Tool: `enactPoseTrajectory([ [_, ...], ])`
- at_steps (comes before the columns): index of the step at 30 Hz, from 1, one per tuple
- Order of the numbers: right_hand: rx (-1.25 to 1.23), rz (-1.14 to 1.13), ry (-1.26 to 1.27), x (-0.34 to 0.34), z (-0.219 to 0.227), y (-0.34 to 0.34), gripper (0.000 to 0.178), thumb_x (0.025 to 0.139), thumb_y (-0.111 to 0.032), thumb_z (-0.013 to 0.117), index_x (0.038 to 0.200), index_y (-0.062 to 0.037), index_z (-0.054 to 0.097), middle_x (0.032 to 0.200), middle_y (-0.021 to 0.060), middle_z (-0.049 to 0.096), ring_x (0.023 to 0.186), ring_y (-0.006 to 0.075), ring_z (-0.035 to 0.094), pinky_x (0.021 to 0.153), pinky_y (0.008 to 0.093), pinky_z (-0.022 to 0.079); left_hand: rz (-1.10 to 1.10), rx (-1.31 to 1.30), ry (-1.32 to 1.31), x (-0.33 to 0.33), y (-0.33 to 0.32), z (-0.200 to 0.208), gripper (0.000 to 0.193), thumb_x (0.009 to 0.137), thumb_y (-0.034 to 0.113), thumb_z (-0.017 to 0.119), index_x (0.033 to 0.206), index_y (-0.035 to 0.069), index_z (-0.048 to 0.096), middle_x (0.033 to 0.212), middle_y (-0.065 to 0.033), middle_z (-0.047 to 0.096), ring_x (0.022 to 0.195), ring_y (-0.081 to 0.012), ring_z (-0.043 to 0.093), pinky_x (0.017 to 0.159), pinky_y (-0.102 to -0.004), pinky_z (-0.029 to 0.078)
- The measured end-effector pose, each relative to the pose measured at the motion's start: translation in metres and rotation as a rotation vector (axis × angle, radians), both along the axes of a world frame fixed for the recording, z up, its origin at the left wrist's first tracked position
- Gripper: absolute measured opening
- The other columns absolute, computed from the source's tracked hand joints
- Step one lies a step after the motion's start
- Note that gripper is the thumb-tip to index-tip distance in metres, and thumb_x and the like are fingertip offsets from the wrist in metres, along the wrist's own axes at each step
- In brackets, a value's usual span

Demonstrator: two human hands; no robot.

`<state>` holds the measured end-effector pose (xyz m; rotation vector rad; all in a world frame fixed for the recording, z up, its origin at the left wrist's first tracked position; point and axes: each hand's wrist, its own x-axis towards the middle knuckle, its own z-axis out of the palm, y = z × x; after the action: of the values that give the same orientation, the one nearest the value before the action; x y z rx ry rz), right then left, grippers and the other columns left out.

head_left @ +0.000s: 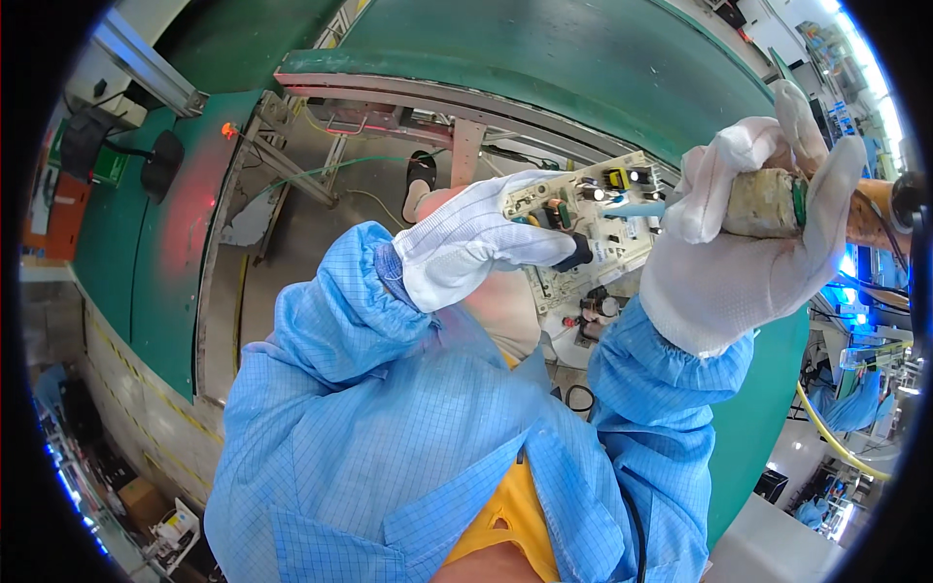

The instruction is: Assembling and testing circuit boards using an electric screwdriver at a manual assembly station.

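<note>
My left hand (pixel 462 238), in a white glove with a dark tip on one finger, grips the near-left edge of a pale circuit board (pixel 622 243). The board is tilted and carries capacitors, a yellow transformer (pixel 617 179) and other parts. A light-blue strip (pixel 634 210) lies across its upper right. To the right, my gloved right hand (pixel 729 267) is raised palm up, fingers curled around a worn beige block (pixel 763 204) with a green edge. I cannot tell what kind of thing the block is.
A green conveyor or bench (pixel 544 58) with a metal edge runs across the far side. Another green table (pixel 146 262) stands at the left. A brown cylinder with a dark end (pixel 880 209) and cables are close to my right hand. A foot in a dark sandal (pixel 421 170) shows below.
</note>
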<state>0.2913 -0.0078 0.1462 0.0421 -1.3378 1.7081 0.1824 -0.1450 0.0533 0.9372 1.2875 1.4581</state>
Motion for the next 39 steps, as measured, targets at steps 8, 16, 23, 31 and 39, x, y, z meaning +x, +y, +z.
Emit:
enactPoseTrajectory([
  [8,0.115,-0.002,0.106,-0.017,-0.009,0.008,0.037,0.097,-0.037,0.050,0.103,-0.0012,0.058,0.076,0.0088,0.063,0.055,0.0138,0.059,0.043,0.0252,0.043,-0.033,0.088,-0.249,0.009,-0.010,-0.003,0.064,0.082,0.020,0.073,0.136,-0.001,0.045,0.118,-0.0098,0.062,0.110,-0.0181,0.057,0.097,-0.0305,0.045],
  [16,0.240,-0.256,-0.094,-0.011,-0.006,0.001,0.040,0.097,-0.037,0.048,0.104,-0.0004,0.060,0.074,0.0089,0.062,0.053,0.0137,0.057,0.042,0.0257,0.042,-0.047,0.062,-0.076,0.010,-0.014,0.003,0.064,0.083,0.019,0.072,0.137,-0.001,0.044,0.129,-0.0138,0.054,0.121,-0.0207,0.051,0.103,-0.0340,0.041],
  [23,0.201,-0.209,-0.051,-0.012,-0.005,-0.001,0.042,0.097,-0.039,0.048,0.102,0.0001,0.060,0.072,0.0097,0.062,0.050,0.0138,0.056,0.042,0.0258,0.040,-0.043,0.157,0.151,0.009,-0.016,-0.017,0.060,0.085,0.020,0.070,0.137,0.000,0.045,0.135,-0.0154,0.049,0.125,-0.0242,0.048,0.106,-0.0360,0.038],
  [31,0.158,-0.162,-0.013,-0.016,-0.007,-0.002,0.044,0.096,-0.042,0.047,0.100,0.0006,0.061,0.069,0.0104,0.062,0.048,0.0139,0.055,0.042,0.0260,0.039,-0.080,0.105,-0.057,0.007,-0.014,-0.016,0.034,0.097,0.025,0.051,0.127,0.010,0.059,0.142,-0.0210,0.041,0.127,-0.0378,0.045,0.106,-0.0448,0.038],
  [39,0.239,0.046,-0.040,-0.021,-0.011,0.020,0.039,0.097,-0.036,0.048,0.109,-0.0007,0.059,0.074,0.0108,0.063,0.051,0.0139,0.057,0.042,0.0242,0.040,-0.028,0.566,0.542,-0.010,-0.026,-0.058,0.031,0.098,0.021,0.051,0.125,0.011,0.061,0.137,-0.0246,0.045,0.119,-0.0407,0.052,0.100,-0.0451,0.043],
])
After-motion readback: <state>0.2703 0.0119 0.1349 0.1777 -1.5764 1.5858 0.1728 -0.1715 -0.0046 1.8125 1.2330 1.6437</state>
